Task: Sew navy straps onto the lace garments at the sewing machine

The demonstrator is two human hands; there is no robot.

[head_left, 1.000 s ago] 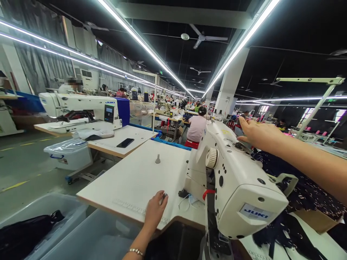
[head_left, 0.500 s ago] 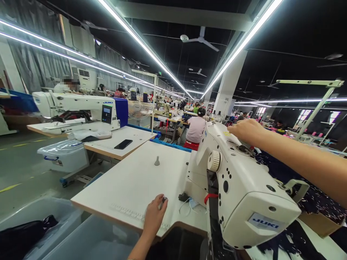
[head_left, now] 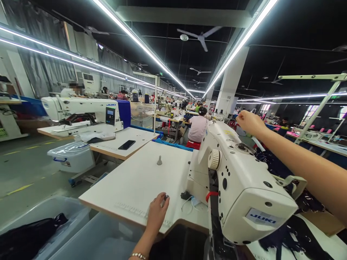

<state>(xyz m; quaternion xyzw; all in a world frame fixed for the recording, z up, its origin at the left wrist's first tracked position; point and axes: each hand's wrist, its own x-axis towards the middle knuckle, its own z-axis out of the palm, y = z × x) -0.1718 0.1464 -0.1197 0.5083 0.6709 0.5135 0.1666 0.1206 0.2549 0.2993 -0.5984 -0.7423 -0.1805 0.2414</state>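
My left hand [head_left: 157, 208] rests over the front of the white table [head_left: 130, 180], its fingers curled round a small dark shiny round piece [head_left: 166, 197] that may be a bobbin or its case. My right hand [head_left: 251, 122] is closed and raised above the far end of the white JUKI sewing machine [head_left: 252, 184]; whatever its fingers pinch is too small to make out. The machine's ridged handwheel [head_left: 214, 159] faces the table. A grey cone-shaped peg [head_left: 159, 160] stands upright on the tabletop.
A phone [head_left: 127, 144] lies on the neighbouring table, beside a second JUKI machine [head_left: 81, 111]. Clear plastic bins [head_left: 62, 202] stand below left. Dark fabric [head_left: 290, 234] lies right of my machine. Ahead sits a person in a pale top [head_left: 197, 129].
My right hand has lifted away from the machine's top, upward and to the right. My left hand stays nearly in place on the table. The view has turned slightly left.
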